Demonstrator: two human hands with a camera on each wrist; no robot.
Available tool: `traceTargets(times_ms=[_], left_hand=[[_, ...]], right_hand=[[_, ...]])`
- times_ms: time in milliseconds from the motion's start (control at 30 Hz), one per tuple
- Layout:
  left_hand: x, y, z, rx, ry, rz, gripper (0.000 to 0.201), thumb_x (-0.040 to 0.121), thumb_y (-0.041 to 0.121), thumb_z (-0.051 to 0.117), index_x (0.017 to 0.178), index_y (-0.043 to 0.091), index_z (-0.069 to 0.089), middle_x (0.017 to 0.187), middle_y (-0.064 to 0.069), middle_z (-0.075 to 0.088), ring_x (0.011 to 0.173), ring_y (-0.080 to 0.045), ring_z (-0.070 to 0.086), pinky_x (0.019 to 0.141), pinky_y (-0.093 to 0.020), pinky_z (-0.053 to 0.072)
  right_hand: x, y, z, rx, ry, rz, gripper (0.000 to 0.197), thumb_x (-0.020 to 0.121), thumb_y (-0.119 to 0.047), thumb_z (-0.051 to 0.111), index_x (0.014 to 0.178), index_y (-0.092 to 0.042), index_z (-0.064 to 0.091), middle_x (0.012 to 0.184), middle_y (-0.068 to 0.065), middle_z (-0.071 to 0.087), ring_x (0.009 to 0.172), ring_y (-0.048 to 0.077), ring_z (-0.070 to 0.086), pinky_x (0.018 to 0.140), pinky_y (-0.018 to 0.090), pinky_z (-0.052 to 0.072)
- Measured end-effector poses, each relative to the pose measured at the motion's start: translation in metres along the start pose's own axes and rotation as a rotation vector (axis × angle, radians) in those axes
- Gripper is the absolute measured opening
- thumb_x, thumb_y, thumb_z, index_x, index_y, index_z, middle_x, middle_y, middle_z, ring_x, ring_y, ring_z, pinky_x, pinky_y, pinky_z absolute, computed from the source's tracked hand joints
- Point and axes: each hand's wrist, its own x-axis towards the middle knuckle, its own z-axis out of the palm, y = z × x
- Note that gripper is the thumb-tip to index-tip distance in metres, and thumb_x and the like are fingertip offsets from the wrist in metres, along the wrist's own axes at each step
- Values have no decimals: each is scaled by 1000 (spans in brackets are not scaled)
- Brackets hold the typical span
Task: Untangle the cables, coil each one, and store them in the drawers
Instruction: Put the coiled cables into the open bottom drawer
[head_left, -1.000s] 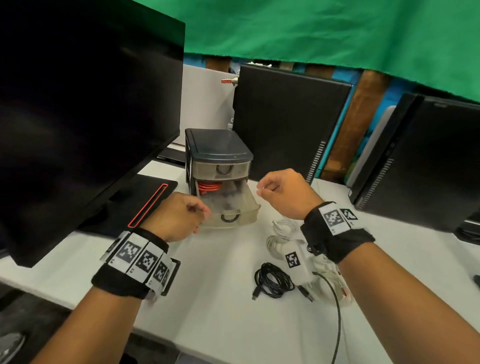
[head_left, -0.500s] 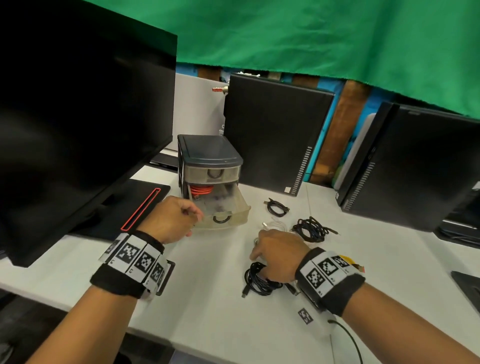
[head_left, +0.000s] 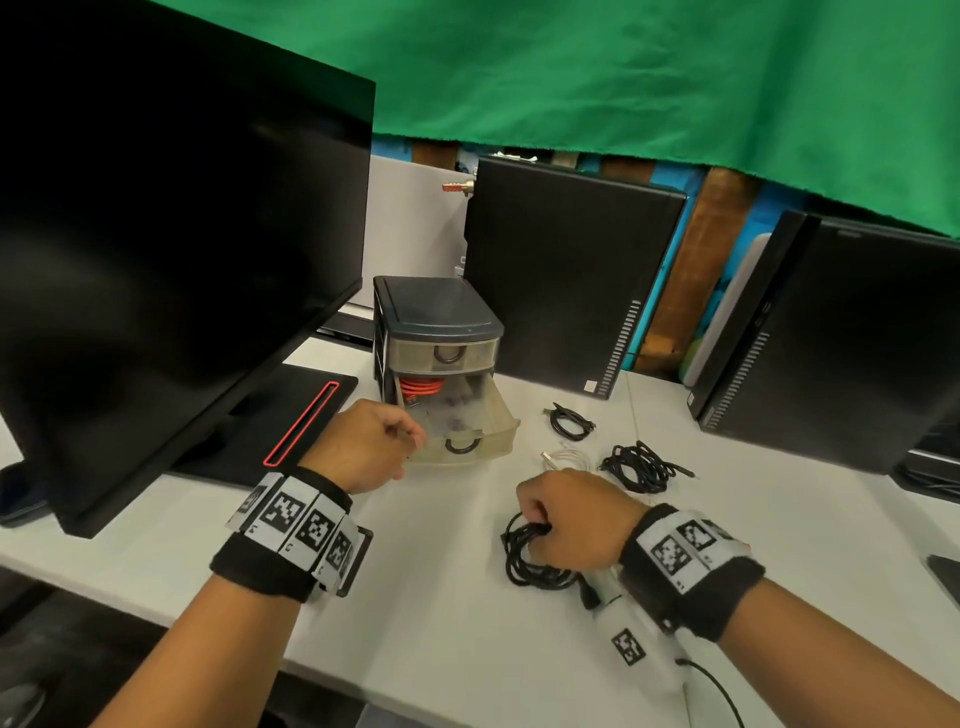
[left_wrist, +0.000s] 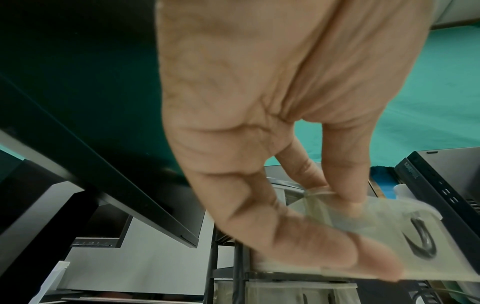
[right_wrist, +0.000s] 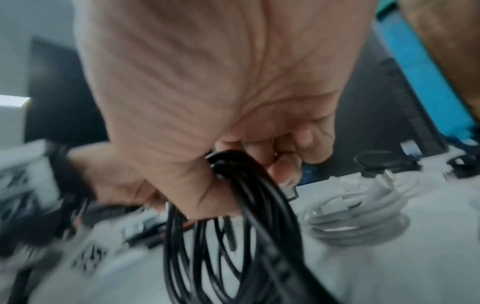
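A small drawer unit (head_left: 436, 317) stands on the white table (head_left: 447, 618). Its lower translucent drawer (head_left: 470, 431) is pulled out, with a coiled orange cable (head_left: 422, 387) at its back. My left hand (head_left: 366, 447) pinches the drawer's front left corner, thumb and fingers (left_wrist: 345, 193) on its rim (left_wrist: 384, 214). My right hand (head_left: 569, 519) grips a coiled black cable (head_left: 524, 561) near the table's front, its loops (right_wrist: 233, 236) hanging from my curled fingers (right_wrist: 285, 168). A coiled white cable (head_left: 566, 460) lies just beyond that hand.
Two more black cables (head_left: 571, 421) (head_left: 641, 467) lie right of the drawer. A large monitor (head_left: 171, 249) looms at the left with its base (head_left: 291, 421) beside the unit. Black computer cases (head_left: 566, 280) (head_left: 831, 338) stand behind and at the right.
My right hand dropped from beside the drawer to the front of the table and closed on the coiled black cable. My left hand stayed at the drawer's corner.
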Motion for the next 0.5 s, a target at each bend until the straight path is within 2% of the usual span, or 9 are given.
traceTargets(times_ms=[33, 100, 133, 200, 267, 367, 433, 500], left_hand=[[0, 0, 0, 1, 2, 2, 19, 96, 17, 61, 85, 27, 72, 95, 7, 68, 74, -13, 72, 53, -21, 42], [-1, 1, 0, 1, 2, 6, 19, 96, 17, 61, 85, 28, 72, 95, 8, 68, 74, -13, 72, 53, -21, 43], [-2, 1, 0, 6, 1, 9, 19, 96, 18, 61, 85, 28, 72, 95, 8, 67, 74, -12, 71, 54, -21, 43], [-2, 1, -1, 7, -1, 13, 19, 96, 18, 61, 85, 29, 72, 95, 9, 67, 73, -11, 71, 56, -21, 44], [-1, 0, -1, 0, -1, 11, 19, 96, 17, 61, 85, 29, 72, 96, 9, 67, 72, -11, 71, 58, -21, 44], [0, -1, -1, -16, -2, 10, 19, 95, 17, 63, 84, 29, 72, 96, 8, 67, 72, -12, 72, 64, -24, 49], [1, -1, -1, -21, -6, 12, 19, 95, 17, 63, 84, 29, 73, 95, 7, 67, 74, -13, 72, 66, -25, 49], [0, -1, 0, -25, -2, 15, 19, 95, 17, 63, 83, 29, 72, 95, 7, 67, 74, -14, 71, 66, -24, 49]], right_hand=[[0, 3, -5, 109, -4, 29, 16, 80, -16, 65, 76, -19, 50, 71, -4, 53, 64, 14, 49, 57, 31, 46], [0, 6, -18, 276, 1, 59, 19, 83, -15, 69, 83, -23, 51, 78, 0, 67, 71, 16, 64, 73, 40, 60], [0, 6, -27, 346, -2, 73, 22, 85, -14, 71, 89, -25, 52, 83, 3, 73, 76, 16, 70, 77, 40, 61], [2, 6, -51, 445, 14, 103, 28, 86, -14, 74, 98, -27, 52, 87, 4, 76, 81, 15, 74, 79, 35, 60], [9, 4, -77, 502, 139, 101, 26, 85, -14, 76, 98, -22, 55, 85, 5, 77, 73, 13, 72, 70, 28, 56], [32, -4, -101, 770, 414, 75, 21, 85, -7, 76, 85, -12, 56, 73, 10, 75, 48, 12, 55, 42, 21, 42], [55, -12, -103, 976, 551, 115, 23, 86, -4, 75, 79, -12, 54, 67, 12, 71, 42, 11, 50, 37, 20, 40], [81, -21, -95, 1078, 599, 188, 27, 84, -3, 76, 75, -12, 52, 66, 16, 67, 40, 13, 52, 39, 22, 44]])
